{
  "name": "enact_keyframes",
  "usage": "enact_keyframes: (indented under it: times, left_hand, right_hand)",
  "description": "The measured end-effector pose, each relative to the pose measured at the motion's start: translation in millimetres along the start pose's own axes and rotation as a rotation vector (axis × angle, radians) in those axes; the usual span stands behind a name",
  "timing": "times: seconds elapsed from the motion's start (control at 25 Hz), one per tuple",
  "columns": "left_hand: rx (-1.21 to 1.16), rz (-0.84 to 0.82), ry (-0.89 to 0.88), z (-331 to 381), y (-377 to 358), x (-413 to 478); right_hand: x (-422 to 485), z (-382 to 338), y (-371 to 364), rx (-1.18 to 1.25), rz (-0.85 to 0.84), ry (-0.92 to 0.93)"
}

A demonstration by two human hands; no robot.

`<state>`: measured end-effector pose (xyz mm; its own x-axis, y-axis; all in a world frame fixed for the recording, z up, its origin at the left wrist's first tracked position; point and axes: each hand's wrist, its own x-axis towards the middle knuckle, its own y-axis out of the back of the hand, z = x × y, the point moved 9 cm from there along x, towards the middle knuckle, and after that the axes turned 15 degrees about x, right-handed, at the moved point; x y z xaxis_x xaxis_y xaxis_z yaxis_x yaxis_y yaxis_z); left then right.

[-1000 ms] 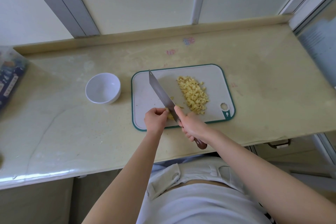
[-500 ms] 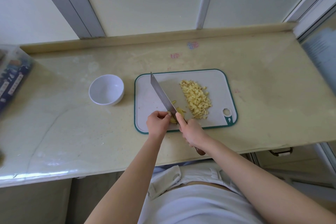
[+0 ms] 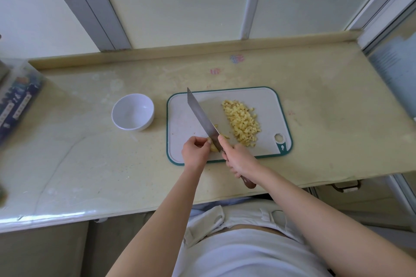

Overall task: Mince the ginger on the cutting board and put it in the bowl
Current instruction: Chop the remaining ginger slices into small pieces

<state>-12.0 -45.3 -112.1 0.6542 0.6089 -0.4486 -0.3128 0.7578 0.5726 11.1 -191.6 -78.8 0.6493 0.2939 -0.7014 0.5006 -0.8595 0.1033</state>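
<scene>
Head view: on the cutting board [image 3: 180, 119], near the countertop's [image 3: 337, 119] front edge, the left hand [image 3: 194, 149] pinches the last ginger stub [image 3: 212, 146]. The right hand [image 3: 239, 159] grips the cleaver [image 3: 201, 117], blade against the stub; the diced ginger pile [image 3: 242, 122] lies toward the board's right edge; the white bowl [image 3: 132, 112] stands left, nothing in it. Against a second ago, hands and blade sit much as they did; likely the final cuts, transfer not begun.

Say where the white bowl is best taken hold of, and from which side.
Likely the rim on its near side. The bowl stands upright, empty and open-topped, so a thumb inside and fingers outside can pinch the wall. Come from the front with the left hand, once it lets go of the ginger piece; the cutting board and knife lie on its right.
</scene>
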Motion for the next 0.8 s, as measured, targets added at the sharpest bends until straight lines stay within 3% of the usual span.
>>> enact_keyframes:
  times: [0.8]
  left_hand:
    - [-0.047,0.030,0.048,-2,2,-9]
  right_hand:
    - [-25,6,1,0.006,-0.019,0.012]
